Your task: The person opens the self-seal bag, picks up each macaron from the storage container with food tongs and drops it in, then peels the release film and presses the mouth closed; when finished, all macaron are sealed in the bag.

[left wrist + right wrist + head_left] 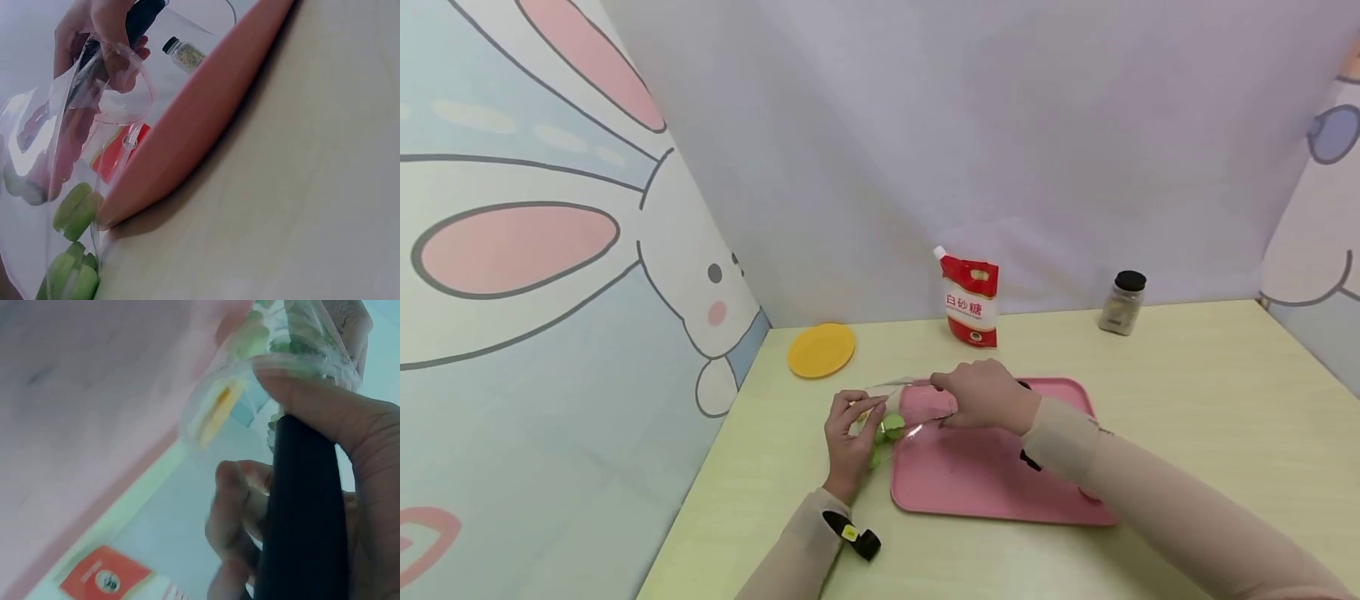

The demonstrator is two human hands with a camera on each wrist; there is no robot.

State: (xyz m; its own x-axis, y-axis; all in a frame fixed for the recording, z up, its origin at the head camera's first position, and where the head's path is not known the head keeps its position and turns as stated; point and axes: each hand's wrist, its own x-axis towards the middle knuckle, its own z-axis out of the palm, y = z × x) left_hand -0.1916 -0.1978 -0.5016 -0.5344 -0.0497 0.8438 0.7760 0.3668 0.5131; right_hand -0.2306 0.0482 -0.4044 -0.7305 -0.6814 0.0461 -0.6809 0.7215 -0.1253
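Note:
A clear plastic bag (917, 408) stretches between both hands, over the left end of a pink tray (970, 475). Inside it are green vegetable pieces (78, 212), short and chunky, of a kind I cannot tell. My left hand (848, 437) pinches the bag on the left, thumb against fingers. With my right hand (988, 396) I grip the bag's rounded mouth, thumb (300, 394) over its edge. A black bar like a handle (306, 512) runs along the right palm, the fingers curled beside it; what it belongs to is hidden.
A red and white sugar pouch (972, 304) stands at the table's back, with a yellow plate (822, 350) to its left. Farther right is a black-lidded jar (1122, 304). A rabbit-printed wall (692, 275) bounds the table (1210, 400) on the left.

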